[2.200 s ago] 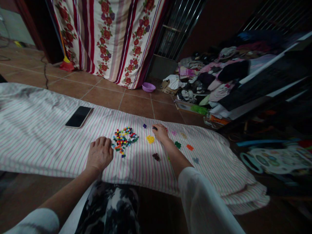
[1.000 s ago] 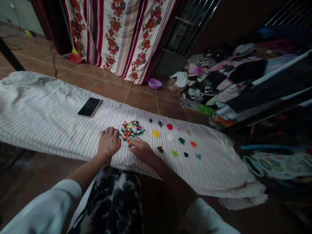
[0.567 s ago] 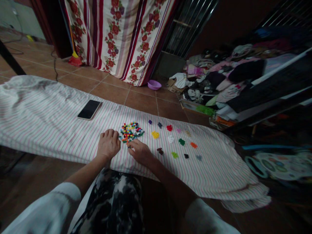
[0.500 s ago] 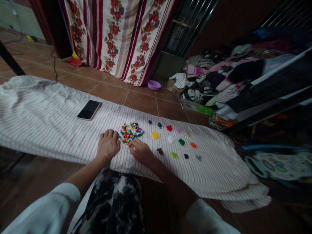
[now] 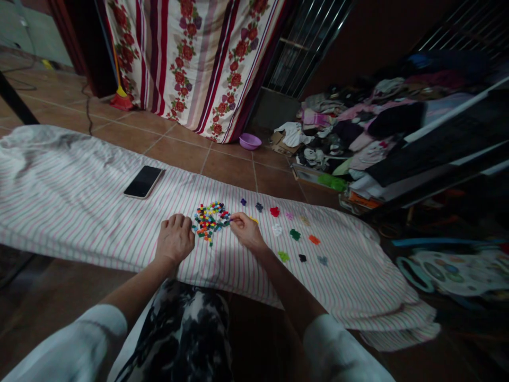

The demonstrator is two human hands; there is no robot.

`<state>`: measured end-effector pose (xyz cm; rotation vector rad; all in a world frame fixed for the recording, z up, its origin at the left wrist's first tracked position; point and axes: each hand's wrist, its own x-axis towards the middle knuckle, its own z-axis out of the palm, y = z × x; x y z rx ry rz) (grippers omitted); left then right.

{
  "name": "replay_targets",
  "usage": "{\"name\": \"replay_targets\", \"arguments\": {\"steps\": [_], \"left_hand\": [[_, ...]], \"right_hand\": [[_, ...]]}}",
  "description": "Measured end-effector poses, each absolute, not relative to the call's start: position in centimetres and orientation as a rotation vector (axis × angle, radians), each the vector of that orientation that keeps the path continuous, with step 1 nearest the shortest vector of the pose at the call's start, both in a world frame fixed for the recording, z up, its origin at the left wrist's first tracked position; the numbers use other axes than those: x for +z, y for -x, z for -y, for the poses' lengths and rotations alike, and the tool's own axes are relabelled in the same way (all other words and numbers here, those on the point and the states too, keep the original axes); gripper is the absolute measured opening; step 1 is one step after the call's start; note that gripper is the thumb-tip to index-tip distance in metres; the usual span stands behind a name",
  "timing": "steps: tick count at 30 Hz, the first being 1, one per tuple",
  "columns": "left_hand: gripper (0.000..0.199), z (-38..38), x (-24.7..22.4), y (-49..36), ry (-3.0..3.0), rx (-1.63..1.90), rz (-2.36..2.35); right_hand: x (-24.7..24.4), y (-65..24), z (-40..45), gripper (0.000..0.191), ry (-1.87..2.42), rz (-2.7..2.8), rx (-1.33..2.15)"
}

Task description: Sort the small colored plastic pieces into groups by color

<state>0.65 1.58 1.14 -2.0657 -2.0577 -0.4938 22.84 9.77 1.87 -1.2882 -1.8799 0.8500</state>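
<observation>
A mixed pile of small coloured pieces (image 5: pixel 210 218) lies on the striped cloth (image 5: pixel 103 212). My left hand (image 5: pixel 175 236) rests on the cloth against the pile's left side, its fingers curled; anything under them is hidden. My right hand (image 5: pixel 246 230) is at the pile's right edge, thumb and forefinger pinched on something too small to make out. It partly covers the yellow pieces (image 5: pixel 253 219). Single-colour clusters lie to the right, among them red (image 5: pixel 274 211), white (image 5: pixel 277 229), dark green (image 5: pixel 295 234), orange (image 5: pixel 314 240), lime (image 5: pixel 283 256) and black (image 5: pixel 303 258).
A phone (image 5: pixel 143 182) lies on the cloth left of the pile. Beyond the cloth, a purple basin (image 5: pixel 250 141) stands on the tiled floor by a floral curtain (image 5: pixel 199 63). Clothes (image 5: pixel 358 127) are heaped at the right, near a dark sloping frame.
My right hand has moved right and slightly away from me, from the pile's near edge to its right side. It now hides the brown cluster. My left hand has barely moved.
</observation>
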Motion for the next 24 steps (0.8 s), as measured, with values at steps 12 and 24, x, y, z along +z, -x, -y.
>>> {"name": "replay_targets", "arguments": {"steps": [12,24], "left_hand": [[0.017,-1.5,1.5,-0.7,2.076,-0.502,2.056],[0.017,-1.5,1.5,-0.8,2.085,-0.494,2.065]], "right_hand": [[1.5,-25.2,-17.8,0.019,1.492,1.671,0.573],[1.4,-25.8,-20.5,0.032,1.757,1.819,0.278]]}}
